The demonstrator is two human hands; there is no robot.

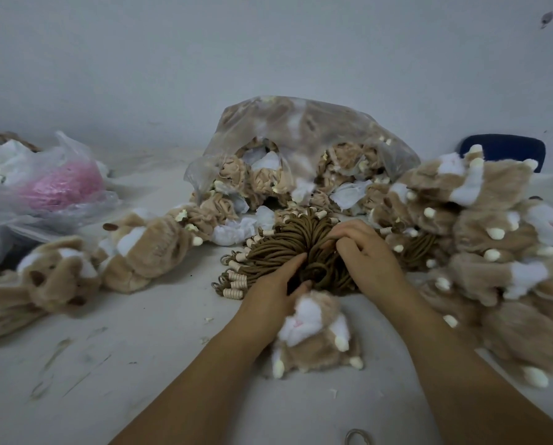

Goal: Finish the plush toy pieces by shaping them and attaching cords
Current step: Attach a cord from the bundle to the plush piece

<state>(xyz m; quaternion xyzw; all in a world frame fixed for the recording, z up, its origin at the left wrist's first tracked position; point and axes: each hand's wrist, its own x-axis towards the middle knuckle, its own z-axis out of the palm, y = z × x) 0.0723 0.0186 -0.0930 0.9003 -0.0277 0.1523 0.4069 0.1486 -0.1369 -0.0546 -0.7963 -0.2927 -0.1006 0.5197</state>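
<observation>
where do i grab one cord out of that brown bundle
Pinch a beaded end at the left edge of the bundle, coming in from the left. There the ends fan out apart with beads and rings exposed. The middle is a dense tangle, and the left hand and right hand are in it.

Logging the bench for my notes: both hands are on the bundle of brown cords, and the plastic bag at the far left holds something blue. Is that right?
Not quite. In the head view the plastic bag at the far left holds something pink, not blue. The left hand and right hand are both on the bundle of brown cords.
</observation>
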